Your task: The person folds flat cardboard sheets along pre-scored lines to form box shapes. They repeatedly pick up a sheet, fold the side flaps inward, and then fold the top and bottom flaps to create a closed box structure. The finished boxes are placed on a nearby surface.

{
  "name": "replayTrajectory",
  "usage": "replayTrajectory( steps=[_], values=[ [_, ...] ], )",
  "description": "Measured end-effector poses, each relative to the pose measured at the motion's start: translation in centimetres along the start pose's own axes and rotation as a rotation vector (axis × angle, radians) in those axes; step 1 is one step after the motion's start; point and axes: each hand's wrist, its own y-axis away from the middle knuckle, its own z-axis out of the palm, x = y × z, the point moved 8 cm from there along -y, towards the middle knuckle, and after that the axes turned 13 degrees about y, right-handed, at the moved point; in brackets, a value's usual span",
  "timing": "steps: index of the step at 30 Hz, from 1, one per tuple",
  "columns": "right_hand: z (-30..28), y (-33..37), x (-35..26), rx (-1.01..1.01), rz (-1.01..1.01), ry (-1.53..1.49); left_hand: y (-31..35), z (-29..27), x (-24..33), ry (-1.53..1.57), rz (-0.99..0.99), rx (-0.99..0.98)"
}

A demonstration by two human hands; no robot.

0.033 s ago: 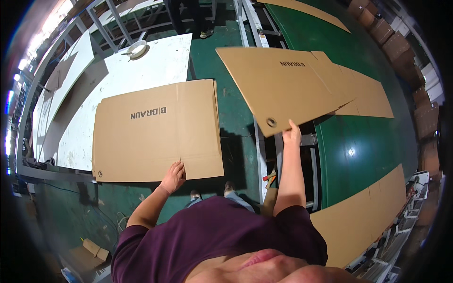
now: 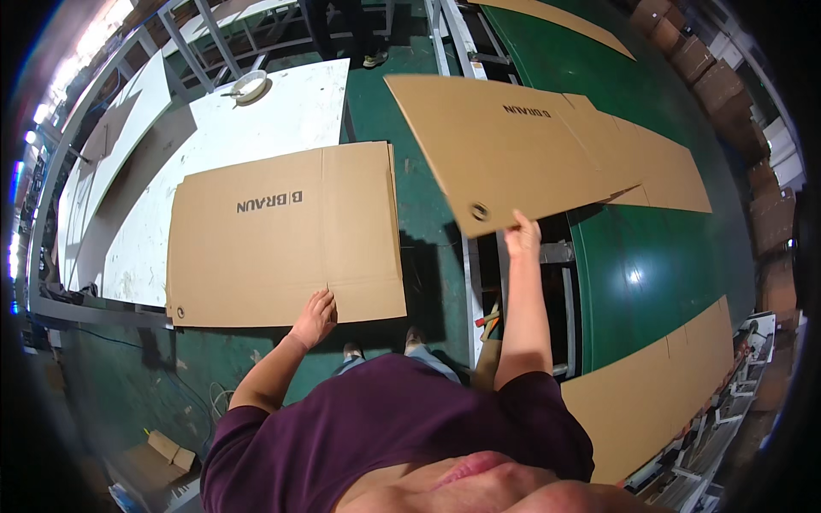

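**Cardboard on both sides over here**

Right hand [image 2: 522,234] pinching a raised cardboard sheet [image 2: 492,154] across the left edge of the green conveyor [image 2: 641,256]. Left hand [image 2: 315,320] just resting unclenched on the cardboard stack [image 2: 274,248] overhanging the white table's [image 2: 291,107] right edge.

Stacked cardboard [image 2: 256,256]: dark capitals [image 2: 269,202], upside down to you.
Sheet [image 2: 505,162] in your right hand [image 2: 522,236]: matching capitals [image 2: 527,111], also upside down.
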Motion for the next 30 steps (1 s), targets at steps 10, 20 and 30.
replayTrajectory(
  steps=[10,20,30],
  values=[
    [22.1,29.4,18.7,-0.599,0.417,-0.128,-0.5,0.3,-1.6,0.397,-0.394,-0.185],
    [20.2,31.8,30.2,-0.450,0.460,0.147,2.4,1.8,-3.8,0.746,-0.469,-0.061],
    [12.0,17.6,20.1,-0.013,0.151,0.710,1.2,0.6,-1.5,0.223,0.106,0.197]
  ],
)
